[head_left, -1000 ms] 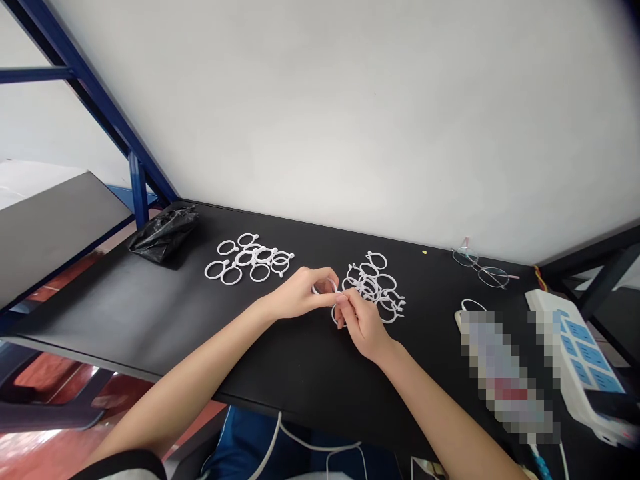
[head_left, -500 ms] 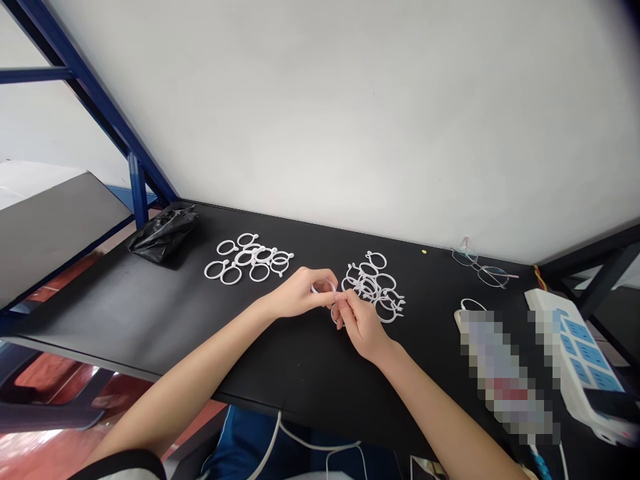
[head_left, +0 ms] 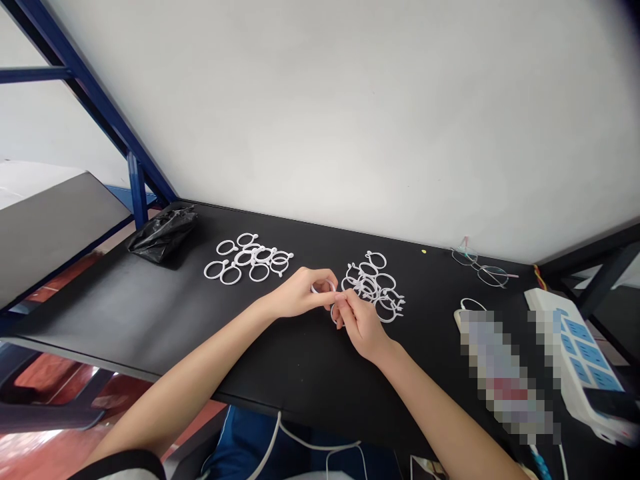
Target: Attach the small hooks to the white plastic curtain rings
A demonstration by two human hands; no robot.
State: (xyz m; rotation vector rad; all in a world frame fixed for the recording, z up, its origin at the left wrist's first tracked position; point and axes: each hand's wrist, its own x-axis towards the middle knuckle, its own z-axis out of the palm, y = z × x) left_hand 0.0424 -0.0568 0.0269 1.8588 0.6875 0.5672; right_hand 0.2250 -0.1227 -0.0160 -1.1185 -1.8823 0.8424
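My left hand [head_left: 300, 293] and my right hand [head_left: 361, 325] meet over the middle of the black table [head_left: 150, 320]. Both pinch white plastic rings [head_left: 326, 289] between their fingertips; the left holds one ring, and the right grips another where the two touch. A loose heap of white rings [head_left: 376, 287] lies just right of my hands. A second, flatter group of white rings [head_left: 249, 260] lies to the left, further back.
A crumpled black plastic bag [head_left: 163, 235] sits at the table's back left. Eyeglasses [head_left: 480, 267] lie near the wall at the right. A white power strip [head_left: 583, 360] and a blurred-out object occupy the right end. Blue steel frame posts [head_left: 135, 190] stand at left.
Almost nothing: my right hand has shifted very slightly up toward the left hand, fingers still working the rings.
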